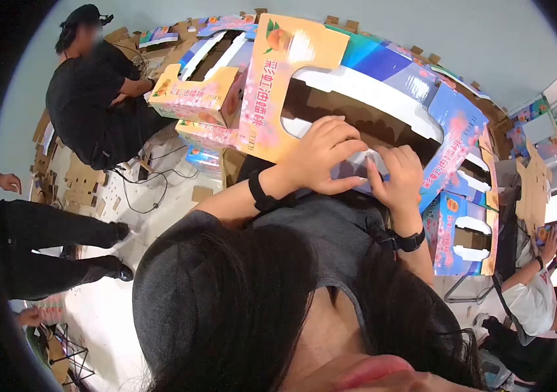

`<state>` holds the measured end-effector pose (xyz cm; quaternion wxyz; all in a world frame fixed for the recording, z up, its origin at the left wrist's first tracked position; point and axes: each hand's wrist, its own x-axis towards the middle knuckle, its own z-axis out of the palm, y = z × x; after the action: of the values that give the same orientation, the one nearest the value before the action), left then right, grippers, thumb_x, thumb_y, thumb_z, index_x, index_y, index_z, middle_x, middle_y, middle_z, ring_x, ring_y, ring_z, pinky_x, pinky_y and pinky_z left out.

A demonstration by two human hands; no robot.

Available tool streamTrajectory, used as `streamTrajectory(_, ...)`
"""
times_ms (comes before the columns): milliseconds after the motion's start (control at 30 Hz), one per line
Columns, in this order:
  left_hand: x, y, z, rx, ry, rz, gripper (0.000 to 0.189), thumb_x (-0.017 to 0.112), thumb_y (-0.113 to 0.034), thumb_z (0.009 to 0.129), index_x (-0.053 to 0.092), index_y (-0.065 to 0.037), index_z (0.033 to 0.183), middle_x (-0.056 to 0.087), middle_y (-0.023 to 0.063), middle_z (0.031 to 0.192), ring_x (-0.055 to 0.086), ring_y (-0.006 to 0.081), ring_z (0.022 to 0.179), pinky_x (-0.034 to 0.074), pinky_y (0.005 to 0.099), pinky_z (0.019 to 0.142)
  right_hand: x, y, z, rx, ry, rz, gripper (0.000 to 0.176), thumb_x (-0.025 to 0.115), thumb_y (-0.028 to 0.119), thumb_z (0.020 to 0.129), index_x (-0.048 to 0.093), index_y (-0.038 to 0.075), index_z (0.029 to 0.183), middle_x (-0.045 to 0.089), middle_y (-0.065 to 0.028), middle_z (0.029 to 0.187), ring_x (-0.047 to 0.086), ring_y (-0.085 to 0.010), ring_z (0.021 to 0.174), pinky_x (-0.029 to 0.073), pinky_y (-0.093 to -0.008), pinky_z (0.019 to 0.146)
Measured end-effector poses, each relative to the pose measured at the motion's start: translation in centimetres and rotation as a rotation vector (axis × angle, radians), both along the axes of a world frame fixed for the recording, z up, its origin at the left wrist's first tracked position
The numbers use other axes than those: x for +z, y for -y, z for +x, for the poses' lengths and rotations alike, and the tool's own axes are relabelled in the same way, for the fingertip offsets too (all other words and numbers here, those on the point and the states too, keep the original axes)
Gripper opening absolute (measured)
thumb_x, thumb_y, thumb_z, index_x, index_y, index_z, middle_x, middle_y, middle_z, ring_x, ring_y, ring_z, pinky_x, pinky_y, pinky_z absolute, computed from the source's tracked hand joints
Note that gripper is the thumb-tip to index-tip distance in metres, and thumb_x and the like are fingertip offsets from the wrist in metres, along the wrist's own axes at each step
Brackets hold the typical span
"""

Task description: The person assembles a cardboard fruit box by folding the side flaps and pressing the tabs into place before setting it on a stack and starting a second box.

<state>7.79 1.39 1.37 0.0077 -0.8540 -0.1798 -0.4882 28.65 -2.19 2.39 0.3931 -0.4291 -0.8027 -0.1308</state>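
A large printed fruit carton (265,85), yellow at one end and blue-purple at the other, stands in front of me with its top open. Peach pictures and pink lettering cover its sides, and white flaps (370,95) line the opening. My left hand (327,157) is curled over the carton's near edge, its thumb pointing towards my other hand. Close beside it, my right hand (399,176) bends its fingers over the same edge, thumb on the near side. Both hands grip the carton's near wall, which is partly hidden behind them.
Similar cartons (193,95) are stacked on the left, with more cartons (464,232) on the right. A person in black (95,98) sits at the upper left; another person's legs (63,238) show below. At the right, a person in white (530,294) handles a box. Cables (154,206) and cardboard pieces lie on the floor.
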Motion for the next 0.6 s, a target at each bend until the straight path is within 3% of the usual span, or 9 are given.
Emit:
streamTrajectory(167,-1.0,0.8,-0.1,-0.024,0.053,-0.015,0.048,0.076,-0.038,0.074,0.057,-0.007,0.105,0.059,0.0113,0.105,0.059,0.0332,0.093,0.047,0.0441,0.081,8.2,3.8,2.5,-0.039,0.029,0.471,0.024,0.07,0.022,0.076,0.071,0.006,0.094,0.066,-0.0122,0.09,0.064,-0.0269,0.088,0.05,-0.0373,0.079)
streamTrajectory(233,-0.9,1.1,0.0,-0.04,0.023,0.024,0.047,0.076,-0.037,0.073,0.057,-0.008,0.105,0.06,0.0106,0.106,0.06,0.0323,0.091,0.047,0.0432,0.08,9.6,4.3,4.5,-0.129,-0.197,0.777,0.027,0.068,0.023,0.079,0.072,0.006,0.1,0.068,-0.0157,0.098,0.065,-0.0283,0.09,0.05,-0.0423,0.085)
streamTrajectory(333,-1.7,1.3,-0.1,-0.057,0.017,0.034,0.046,0.076,-0.037,0.073,0.058,-0.009,0.105,0.062,0.0094,0.106,0.061,0.0298,0.088,0.046,0.0414,0.078,12.5,3.5,4.0,-0.066,-0.33,0.894,0.024,0.06,0.019,0.09,0.07,-0.001,0.098,0.07,-0.015,0.099,0.066,-0.0295,0.092,0.049,-0.0477,0.093)
streamTrajectory(400,-2.0,1.7,-0.3,-0.031,-0.042,0.038,0.045,0.076,-0.037,0.073,0.059,-0.009,0.104,0.063,0.0086,0.106,0.061,0.0282,0.086,0.046,0.0403,0.077,12.7,1.2,3.0,-0.1,-0.189,0.728,0.022,0.061,0.022,0.09,0.07,0.003,0.098,0.07,-0.0139,0.094,0.065,-0.0266,0.089,0.05,-0.0443,0.089)
streamTrajectory(500,-2.2,1.9,-0.5,-0.026,-0.065,0.053,0.042,0.076,-0.036,0.073,0.06,-0.009,0.101,0.064,0.0075,0.104,0.062,0.0262,0.085,0.045,0.0387,0.075,9.6,-2.2,1.6,-0.411,0.165,0.452,0.021,0.06,0.022,0.092,0.072,0.006,0.098,0.071,-0.0098,0.089,0.065,-0.0233,0.082,0.05,-0.0379,0.084)
streamTrajectory(600,-1.9,1.5,-0.3,-0.02,-0.072,0.046,0.039,0.076,-0.035,0.074,0.061,-0.01,0.101,0.064,0.0071,0.102,0.062,0.0259,0.085,0.045,0.038,0.075,8.9,-3.1,2.5,-0.397,-0.027,0.292,0.02,0.061,0.022,0.091,0.074,0.008,0.097,0.072,-0.0078,0.089,0.064,-0.0242,0.077,0.047,-0.0362,0.082)
